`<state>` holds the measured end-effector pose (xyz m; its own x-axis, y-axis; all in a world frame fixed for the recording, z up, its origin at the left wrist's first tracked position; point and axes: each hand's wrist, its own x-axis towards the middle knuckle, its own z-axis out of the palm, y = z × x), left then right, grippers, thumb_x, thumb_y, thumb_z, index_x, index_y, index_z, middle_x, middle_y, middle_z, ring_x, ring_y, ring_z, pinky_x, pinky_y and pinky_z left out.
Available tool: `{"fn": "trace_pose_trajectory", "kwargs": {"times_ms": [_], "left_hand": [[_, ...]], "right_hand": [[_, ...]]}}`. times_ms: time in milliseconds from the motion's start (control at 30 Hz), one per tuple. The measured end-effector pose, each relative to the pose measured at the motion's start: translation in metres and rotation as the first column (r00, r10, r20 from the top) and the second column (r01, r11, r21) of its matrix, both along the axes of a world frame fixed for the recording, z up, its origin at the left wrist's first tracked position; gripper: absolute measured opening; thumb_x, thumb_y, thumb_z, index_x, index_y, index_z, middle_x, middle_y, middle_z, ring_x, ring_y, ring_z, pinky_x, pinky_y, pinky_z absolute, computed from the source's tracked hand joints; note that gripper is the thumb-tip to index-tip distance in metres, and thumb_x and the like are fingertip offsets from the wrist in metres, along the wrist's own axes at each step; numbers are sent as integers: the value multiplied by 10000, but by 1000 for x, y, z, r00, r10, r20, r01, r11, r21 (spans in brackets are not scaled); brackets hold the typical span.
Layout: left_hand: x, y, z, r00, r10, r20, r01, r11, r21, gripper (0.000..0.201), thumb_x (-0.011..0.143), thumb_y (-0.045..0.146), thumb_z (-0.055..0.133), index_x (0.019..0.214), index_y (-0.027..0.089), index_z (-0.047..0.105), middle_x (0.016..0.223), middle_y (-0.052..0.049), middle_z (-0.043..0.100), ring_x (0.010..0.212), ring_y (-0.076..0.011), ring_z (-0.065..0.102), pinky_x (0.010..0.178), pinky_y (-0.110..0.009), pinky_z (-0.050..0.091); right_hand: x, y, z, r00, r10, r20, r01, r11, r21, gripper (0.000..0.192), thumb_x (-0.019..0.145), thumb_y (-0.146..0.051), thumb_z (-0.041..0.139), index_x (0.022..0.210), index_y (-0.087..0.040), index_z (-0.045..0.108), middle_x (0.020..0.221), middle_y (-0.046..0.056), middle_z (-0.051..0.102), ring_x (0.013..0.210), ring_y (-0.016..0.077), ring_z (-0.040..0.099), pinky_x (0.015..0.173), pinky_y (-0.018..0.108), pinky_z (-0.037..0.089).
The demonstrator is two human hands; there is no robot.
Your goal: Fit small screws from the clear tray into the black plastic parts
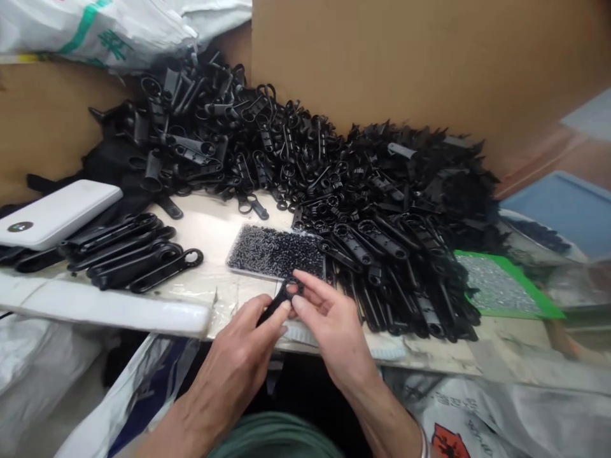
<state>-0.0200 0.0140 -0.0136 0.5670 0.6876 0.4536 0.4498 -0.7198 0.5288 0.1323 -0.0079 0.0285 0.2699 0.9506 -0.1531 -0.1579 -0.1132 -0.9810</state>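
Here, both hands (245, 343) holding black part (275, 308) (ring-ended), tray (249, 272) beyond

Looks like a small assembly workshop. Shows in the great heap of black plastic parts (286, 140) banked against brown cardboard (429, 63), far more than any household would keep, and in the look-alike long pieces (382, 245) laid side by side on a pale surface (205, 222). Shows too in the shallow clear box (252, 274) full of tiny black bits, the green tray (548, 306) of small silvery ones, and the printed white sacks (109, 32) behind and below.
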Motion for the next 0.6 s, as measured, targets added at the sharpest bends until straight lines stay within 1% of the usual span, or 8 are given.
{"fn": "trace_pose_trajectory", "kwargs": {"times_ms": [67,133,167,267,333,433,500,600], "left_hand": [[0,2,8,1000,-24,4,24,1000,4,420,922,182,490,1332,254,441,1278,-118,492,1138,-217,514,914,-349,503],[-6,5,19,1000,-21,-16,22,1000,22,421,923,226,503,1337,272,441,1334,-99,482,1195,-235,487,977,-390,466],[-12,7,25,1000,6,-15,-6,999,38,419,920,229,507,1332,279,448,1342,-86,486,1208,-241,482,999,-406,449],[-37,14,42,981,192,13,-192,978,85,363,898,239,533,1253,312,519,1272,-34,552,1159,-239,525,1011,-429,436],[-53,19,49,934,357,-9,-354,930,99,273,888,285,547,1155,330,581,1195,1,595,1087,-234,565,990,-441,452],[-74,27,52,812,582,-53,-569,808,151,195,890,354,541,1060,307,627,1096,17,639,1031,-231,591,971,-460,463],[-86,33,53,739,666,-100,-638,740,214,195,891,366,541,1020,266,646,1045,-4,666,1005,-246,603,925,-463,483],[-99,38,54,702,686,-190,-642,726,247,200,900,340,527,997,220,655,1012,-46,684,947,-243,614,855,-419,495]], "right_hand": [[14,2,13,985,53,162,-58,998,27,422,827,-283,665,1227,-155,626,1054,80,686,891,196,655,799,319,561],[39,2,30,920,54,389,-69,997,27,414,856,-289,622,1258,-192,611,1086,66,678,750,162,653,722,313,570],[53,0,39,848,10,530,-40,998,47,407,871,-294,599,1271,-224,603,1102,53,673,703,151,643,697,316,570],[94,-6,55,516,-96,851,44,995,85,391,893,-284,545,1278,-241,601,1045,42,690,692,171,645,761,382,560],[110,-8,56,355,-76,932,-17,996,87,366,905,-267,509,1245,-195,625,1086,62,676,897,217,654,901,409,514],[108,-6,45,215,-70,974,-149,983,103,345,928,-231,446,1192,-133,645,1211,93,615,1138,225,564,1019,366,440],[99,-2,35,144,-101,984,-193,973,127,349,940,-217,406,1178,-121,641,1243,104,590,1139,218,563,1010,350,450],[90,1,21,25,-152,988,-219,963,154,355,947,-237,375,1166,-129,632,1270,118,560,1094,249,587,968,393,476]]}}
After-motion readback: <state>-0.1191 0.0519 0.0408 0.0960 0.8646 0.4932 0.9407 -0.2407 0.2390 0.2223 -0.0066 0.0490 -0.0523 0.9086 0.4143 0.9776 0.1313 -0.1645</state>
